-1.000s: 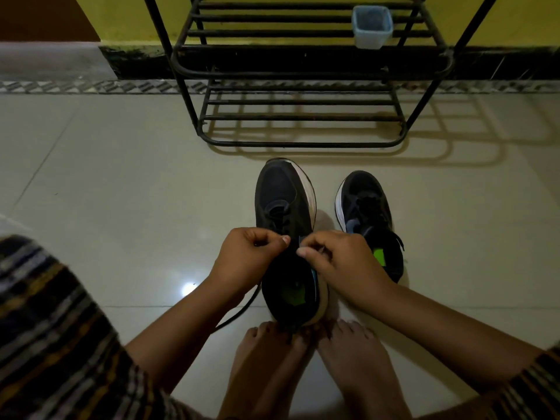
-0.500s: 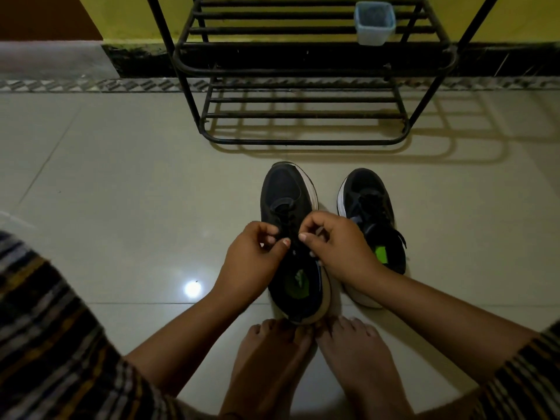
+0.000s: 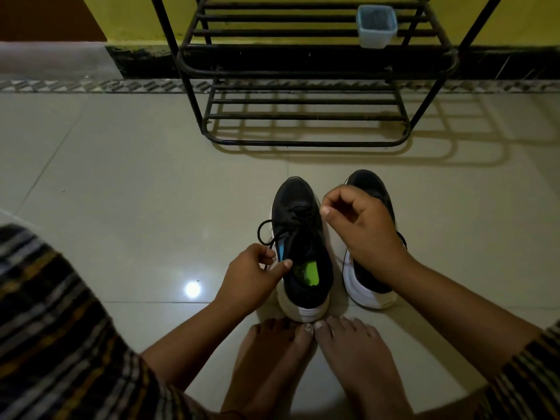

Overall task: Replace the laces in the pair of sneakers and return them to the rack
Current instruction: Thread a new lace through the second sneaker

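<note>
While the left hand point(image 3: 254, 274) pinches a loop of black lace point(image 3: 263, 234) beside the near sneaker point(image 3: 300, 247), that shoe stands on the tiled floor point(image 3: 136, 192) between both hands, heel touching bare toes point(image 3: 306, 327). Over the second sneaker point(image 3: 368, 286), the right hand point(image 3: 362, 228) has thumb and forefinger pressed together, perhaps on a lace end too thin to see. Beyond both hands stands the rack point(image 3: 303, 116), holding a small blue tub point(image 3: 376, 25).

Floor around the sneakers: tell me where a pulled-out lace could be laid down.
Free: the tiles left of the left sneaker, out past the light glare, and the strip between the sneaker toes and the rack. Crowded: between the two sneakers and by the bare feet, where the left hand and right hand work.
</note>
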